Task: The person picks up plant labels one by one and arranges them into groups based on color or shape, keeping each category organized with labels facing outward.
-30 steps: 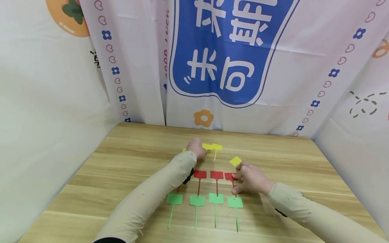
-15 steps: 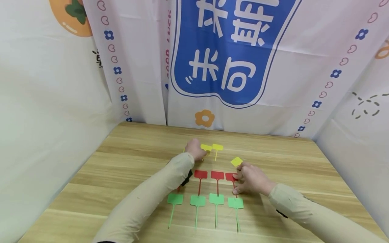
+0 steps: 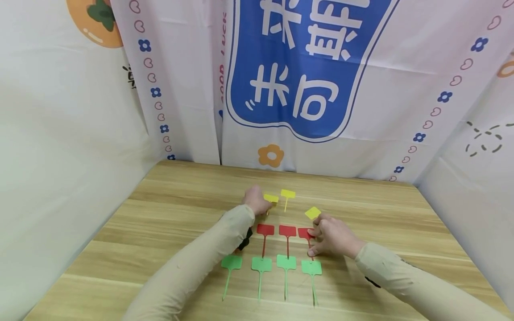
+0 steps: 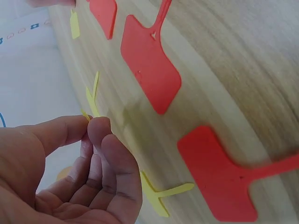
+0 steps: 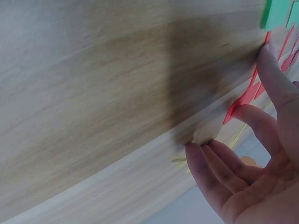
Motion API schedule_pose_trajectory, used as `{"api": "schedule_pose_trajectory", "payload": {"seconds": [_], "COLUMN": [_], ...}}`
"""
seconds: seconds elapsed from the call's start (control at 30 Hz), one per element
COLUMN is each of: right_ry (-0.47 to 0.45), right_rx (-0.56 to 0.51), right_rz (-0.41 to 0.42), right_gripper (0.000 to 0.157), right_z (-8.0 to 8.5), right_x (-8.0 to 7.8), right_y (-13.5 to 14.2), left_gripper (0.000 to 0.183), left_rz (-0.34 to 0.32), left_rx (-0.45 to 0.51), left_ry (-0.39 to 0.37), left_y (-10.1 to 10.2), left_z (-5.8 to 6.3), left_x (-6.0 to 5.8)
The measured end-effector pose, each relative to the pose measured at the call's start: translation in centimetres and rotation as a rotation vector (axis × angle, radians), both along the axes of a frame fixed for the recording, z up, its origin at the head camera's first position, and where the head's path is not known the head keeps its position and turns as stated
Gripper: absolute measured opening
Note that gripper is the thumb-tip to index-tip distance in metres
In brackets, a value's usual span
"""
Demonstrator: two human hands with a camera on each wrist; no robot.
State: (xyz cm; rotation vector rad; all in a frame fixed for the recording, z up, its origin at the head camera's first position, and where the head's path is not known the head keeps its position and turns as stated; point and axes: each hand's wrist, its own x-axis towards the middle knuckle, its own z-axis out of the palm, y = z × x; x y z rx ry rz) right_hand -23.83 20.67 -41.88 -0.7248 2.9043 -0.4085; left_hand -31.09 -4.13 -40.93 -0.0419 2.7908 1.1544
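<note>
My left hand (image 3: 256, 200) pinches a yellow T-shaped plant label (image 3: 271, 198) between thumb and index finger; in the left wrist view it shows edge-on as a thin sliver. Another yellow label (image 4: 159, 193) lies beside that hand, hidden from the head view. Two more yellow labels lie farther right, an upright one (image 3: 288, 194) and a tilted one (image 3: 312, 213). My right hand (image 3: 335, 236) rests with spread fingers on the rightmost red label (image 5: 243, 100): thumb on its stem, index finger at its head. The other fingertips are close to the tilted yellow label.
Red labels (image 3: 287, 231) form a middle row, the leftmost mostly behind my left sleeve (image 3: 192, 254). Green labels (image 3: 261, 265) make a row nearer me, stems toward me. The wooden table (image 3: 401, 214) ends at a printed cloth (image 3: 192, 133) behind.
My left hand has come slightly left and toward me with the pinched yellow label, away from the upright yellow label. The right hand stays in place on the red label.
</note>
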Motion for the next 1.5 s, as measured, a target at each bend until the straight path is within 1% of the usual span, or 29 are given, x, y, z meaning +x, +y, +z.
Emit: {"api": "schedule_pose_trajectory", "payload": {"seconds": [0.17, 0.3, 0.4, 0.5, 0.63, 0.77, 0.9, 1.03, 1.23, 1.5], "right_ry": [-0.010, -0.009, -0.011, -0.011, -0.005, 0.005, 0.010, 0.009, 0.006, 0.004], "right_rx": [0.001, 0.003, 0.002, 0.003, 0.011, 0.010, 0.000, -0.005, 0.001, 0.003], "right_rz": [-0.010, -0.013, -0.015, -0.015, -0.008, -0.001, 0.002, -0.002, 0.002, -0.001], "right_gripper": [0.063, 0.063, 0.063, 0.062, 0.062, 0.061, 0.061, 0.061, 0.061, 0.061], "right_z": [0.0, 0.0, 0.0, 0.0, -0.1, -0.1, -0.1, -0.1, -0.1, -0.1], "right_x": [0.0, -0.1, -0.1, -0.1, -0.2, -0.2, -0.1, -0.1, -0.1, -0.1], "right_y": [0.0, 0.0, 0.0, 0.0, -0.1, 0.0, 0.0, 0.0, 0.0, 0.0], "left_gripper": [0.020, 0.020, 0.024, 0.031, 0.038, 0.031, 0.023, 0.021, 0.018, 0.017], "left_rz": [0.029, 0.033, 0.026, 0.026, 0.032, 0.029, 0.007, -0.008, 0.013, 0.012], "left_rx": [0.002, -0.019, -0.056, -0.079, -0.086, -0.071, -0.057, -0.060, -0.048, -0.038], "left_ry": [-0.014, -0.016, -0.009, -0.014, -0.031, -0.047, -0.071, -0.086, -0.104, -0.086], "left_y": [0.3, 0.4, 0.5, 0.5, 0.5, 0.4, 0.4, 0.5, 0.6, 0.6], "left_z": [-0.3, -0.3, -0.3, -0.3, -0.3, -0.4, -0.5, -0.7, -1.1, -1.5], "left_x": [0.0, 0.1, 0.3, 0.5, 0.6, 0.6, 0.6, 0.5, 0.2, 0.1]}}
